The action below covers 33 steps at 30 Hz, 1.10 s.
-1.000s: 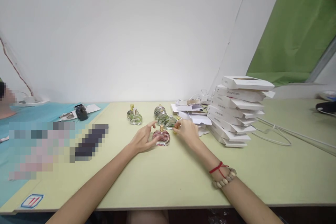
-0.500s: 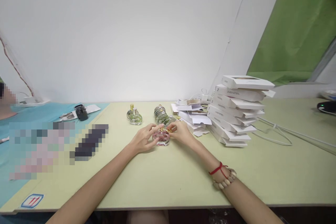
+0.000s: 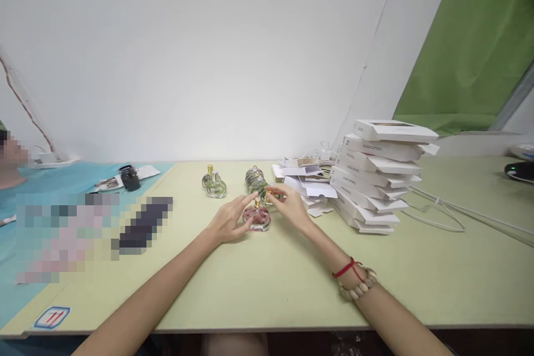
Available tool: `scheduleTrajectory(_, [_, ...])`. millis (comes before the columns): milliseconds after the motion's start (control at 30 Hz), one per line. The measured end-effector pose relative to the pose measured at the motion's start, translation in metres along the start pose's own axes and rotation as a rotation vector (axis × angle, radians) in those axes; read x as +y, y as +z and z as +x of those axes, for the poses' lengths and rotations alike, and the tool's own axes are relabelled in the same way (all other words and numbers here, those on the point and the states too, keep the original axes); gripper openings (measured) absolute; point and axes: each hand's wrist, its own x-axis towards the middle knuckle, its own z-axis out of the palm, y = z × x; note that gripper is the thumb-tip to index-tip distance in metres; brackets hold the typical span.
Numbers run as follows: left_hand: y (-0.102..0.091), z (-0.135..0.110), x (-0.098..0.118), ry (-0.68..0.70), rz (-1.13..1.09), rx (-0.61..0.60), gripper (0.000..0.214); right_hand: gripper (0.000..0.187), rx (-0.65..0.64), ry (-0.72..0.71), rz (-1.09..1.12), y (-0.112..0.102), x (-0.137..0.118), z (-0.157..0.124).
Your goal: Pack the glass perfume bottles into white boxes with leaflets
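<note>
A round glass perfume bottle (image 3: pixel 257 219) with pink contents stands upright on the table in front of me. My left hand (image 3: pixel 231 219) grips it from the left, thumb low on the glass and fingers up by the gold neck (image 3: pixel 257 201). Just right of that neck, my right hand (image 3: pixel 289 208) pinches a small gold cap (image 3: pixel 269 196) between thumb and fingers. Behind my hands, several glass perfume bottles (image 3: pixel 255 180) stand in a row, partly covered by my right hand. Farther left is a bottle with pale green contents (image 3: pixel 216 186), and another gold-topped bottle (image 3: pixel 207 178) stands behind it.
On the right rises a tall stack of white boxes (image 3: pixel 371 178), with flattened white cartons (image 3: pixel 306 183) beside it. White cables (image 3: pixel 438 206) run across the table's right side. A black jar (image 3: pixel 129 178) sits on the blue cloth (image 3: pixel 62 183) at left, where another person is partly visible.
My right hand has risen slightly with the gold cap, moving up beside the bottle's neck. My left hand stays at the pink bottle.
</note>
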Motion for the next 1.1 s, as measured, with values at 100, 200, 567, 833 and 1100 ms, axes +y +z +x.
scheduleTrajectory(100, [0.001, 0.000, 0.000, -0.076, 0.014, 0.033, 0.063, 0.028, 0.055, 0.020, 0.253, 0.001, -0.010, 0.002])
scheduleTrajectory(200, [0.000, 0.001, 0.001, -0.087, 0.034, 0.002, 0.051, 0.030, 0.034, 0.010, 0.450, 0.003, -0.019, 0.000])
scheduleTrajectory(567, [0.000, 0.003, 0.001, -0.078, 0.084, -0.052, 0.018, 0.028, -0.192, 0.030, 0.462, 0.009, -0.017, -0.005])
scheduleTrajectory(833, [0.000, 0.002, 0.003, -0.106, 0.045, -0.054, 0.017, 0.029, -0.160, 0.031, 0.325, 0.012, -0.012, -0.002])
scheduleTrajectory(1100, [0.001, 0.002, 0.005, -0.130, 0.032, -0.050, 0.018, 0.027, -0.183, -0.032, 0.286, 0.009, -0.019, -0.008])
